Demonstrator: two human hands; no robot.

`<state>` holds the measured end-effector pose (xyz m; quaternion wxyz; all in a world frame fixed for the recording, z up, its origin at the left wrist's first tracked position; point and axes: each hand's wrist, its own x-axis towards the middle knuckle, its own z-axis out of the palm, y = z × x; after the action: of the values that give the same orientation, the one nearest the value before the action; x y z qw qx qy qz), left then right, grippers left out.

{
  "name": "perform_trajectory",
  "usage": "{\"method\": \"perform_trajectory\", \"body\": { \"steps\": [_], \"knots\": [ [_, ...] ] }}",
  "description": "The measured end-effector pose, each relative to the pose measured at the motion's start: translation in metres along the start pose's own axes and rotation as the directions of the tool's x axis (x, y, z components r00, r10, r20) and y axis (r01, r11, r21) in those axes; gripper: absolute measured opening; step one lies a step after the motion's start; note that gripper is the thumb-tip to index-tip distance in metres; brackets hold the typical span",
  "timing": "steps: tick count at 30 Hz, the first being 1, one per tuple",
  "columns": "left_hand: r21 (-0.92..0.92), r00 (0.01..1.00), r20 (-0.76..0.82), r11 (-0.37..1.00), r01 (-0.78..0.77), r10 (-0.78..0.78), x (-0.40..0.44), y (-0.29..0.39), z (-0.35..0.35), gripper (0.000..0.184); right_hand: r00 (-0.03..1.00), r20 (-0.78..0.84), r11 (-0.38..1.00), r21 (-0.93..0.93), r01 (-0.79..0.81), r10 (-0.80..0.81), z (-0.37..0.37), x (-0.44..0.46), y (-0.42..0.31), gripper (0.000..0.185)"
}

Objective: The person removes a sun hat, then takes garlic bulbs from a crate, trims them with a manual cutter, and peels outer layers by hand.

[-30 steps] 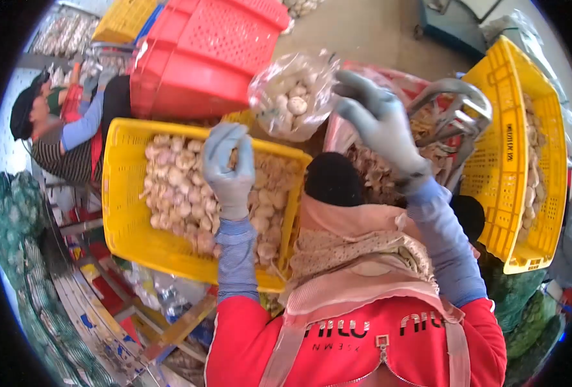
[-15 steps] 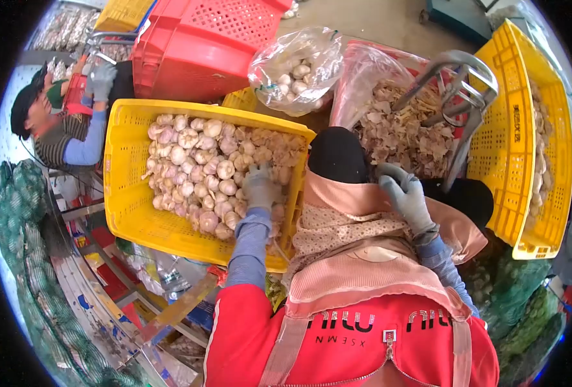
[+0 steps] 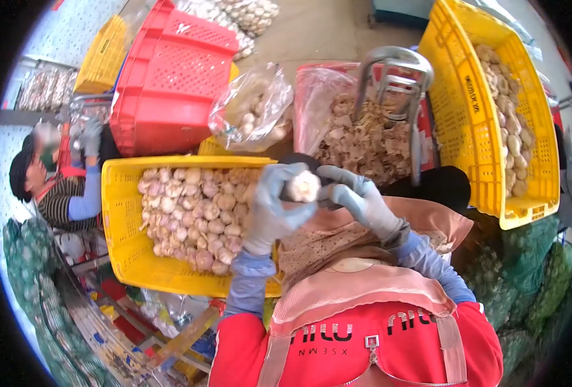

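My left hand (image 3: 274, 209), in a grey-blue work glove, curls its thumb and fingers around a pale garlic bulb (image 3: 304, 186) in front of my lap. Close beside the bulb is my right hand (image 3: 366, 203), gloved too, its thumb and fingertips pinched together; what they hold, if anything, is hidden. To the left stands a yellow crate (image 3: 121, 255) with many loose garlic bulbs (image 3: 192, 209) in it, white to purplish. A pink apron (image 3: 363, 277) covers my lap.
Beyond my knees lie garlic skins (image 3: 363, 145) around a metal tube frame (image 3: 399, 61). A clear bag of bulbs (image 3: 254, 113) and a red crate (image 3: 170, 84) stand ahead. Another yellow crate (image 3: 460, 106) is at right. A co-worker (image 3: 67, 187) sits at left.
My left hand has come up out of the crate and now holds a garlic bulb before my lap. My right hand has moved left to meet it. The view has shifted.
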<state>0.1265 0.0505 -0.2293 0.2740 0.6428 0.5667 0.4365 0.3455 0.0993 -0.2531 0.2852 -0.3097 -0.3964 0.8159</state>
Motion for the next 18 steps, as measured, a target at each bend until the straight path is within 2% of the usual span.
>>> {"method": "perform_trajectory", "body": {
  "steps": [1,2,3,4,5,6,7,8,9,10,11,12,13,14,15,16,17,18],
  "knots": [
    [0.025,0.996,0.038,0.996,-0.084,0.083,0.013,0.014,0.017,0.061,0.993,-0.044,0.994,-0.038,0.106,-0.108,-0.001,0.004,0.006,0.045],
    [-0.094,0.998,-0.004,0.993,-0.065,0.065,0.016,0.007,0.040,0.074,0.983,-0.146,0.993,-0.036,0.110,-0.114,-0.003,0.002,0.001,0.042],
    [-0.202,0.999,0.040,0.979,-0.013,0.021,0.020,0.005,0.054,0.084,0.962,-0.246,0.993,-0.033,0.115,-0.120,-0.007,0.000,-0.004,0.038],
    [-0.401,0.992,0.064,0.908,0.124,-0.108,0.020,-0.001,0.072,0.084,0.946,-0.293,0.986,-0.124,0.110,-0.142,-0.018,-0.001,-0.006,0.033],
    [-0.574,0.966,0.118,0.778,0.255,-0.230,0.024,0.000,0.087,0.084,0.915,-0.340,0.967,-0.206,0.151,-0.216,-0.024,-0.003,-0.009,0.029],
    [-0.721,0.961,0.150,0.640,0.267,-0.232,0.025,0.002,0.098,0.079,0.879,-0.378,0.940,-0.288,0.185,-0.289,-0.029,-0.005,-0.012,0.027],
    [-0.757,0.960,0.145,0.598,0.264,-0.240,0.028,0.002,0.108,0.078,0.843,-0.351,0.814,-0.559,0.161,-0.408,-0.043,-0.008,-0.021,0.021],
    [-0.789,0.958,0.140,0.556,0.261,-0.251,0.030,-0.001,0.117,0.076,0.682,-0.296,0.577,-0.785,0.225,-0.669,-0.052,-0.012,-0.025,0.017],
    [-0.691,0.944,0.155,0.651,0.314,-0.291,0.034,-0.008,0.125,0.072,0.602,-0.379,0.643,-0.700,0.310,-0.703,-0.048,-0.022,-0.045,0.014],
    [-0.696,0.946,0.158,0.648,0.310,-0.283,0.036,-0.014,0.130,0.072,0.452,-0.364,0.523,-0.797,0.301,-0.815,-0.068,-0.026,-0.043,0.016],
    [-0.712,0.929,0.191,0.608,0.353,-0.317,0.040,-0.016,0.133,0.070,0.438,-0.376,0.527,-0.794,0.304,-0.817,-0.081,-0.032,-0.054,0.022],
    [-0.724,0.910,0.223,0.566,0.395,-0.349,0.045,-0.015,0.135,0.068,0.447,-0.281,0.356,-0.930,0.092,-0.849,-0.094,-0.032,-0.066,0.031],
    [-0.729,0.914,0.234,0.562,0.391,-0.333,0.051,-0.013,0.137,0.063,0.463,-0.259,0.317,-0.947,0.049,-0.847,-0.110,-0.022,-0.058,0.036],
    [-0.756,0.919,0.248,0.531,0.382,-0.307,0.056,-0.017,0.142,0.062,0.680,-0.380,0.555,-0.830,0.049,-0.628,-0.128,-0.020,-0.044,0.041],
    [-0.782,0.924,0.261,0.500,0.372,-0.280,0.062,-0.023,0.147,0.061,0.807,-0.420,0.839,-0.520,0.161,-0.415,-0.127,-0.023,-0.042,0.038],
    [-0.759,0.909,0.285,0.508,0.408,-0.305,0.068,-0.030,0.151,0.059,0.837,-0.495,0.933,-0.357,0.049,-0.233,-0.143,-0.034,-0.016,0.031],
    [-0.760,0.910,0.281,0.509,0.404,-0.304,0.076,-0.028,0.152,0.059,0.874,-0.358,0.762,-0.648,0.020,-0.327,-0.142,-0.039,-0.027,0.028],
    [-0.712,0.925,0.238,0.594,0.375,-0.297,0.082,-0.023,0.151,0.059,0.884,-0.428,0.863,-0.502,-0.057,-0.190,-0.111,-0.044,-0.051,0.028]
  ]
}}
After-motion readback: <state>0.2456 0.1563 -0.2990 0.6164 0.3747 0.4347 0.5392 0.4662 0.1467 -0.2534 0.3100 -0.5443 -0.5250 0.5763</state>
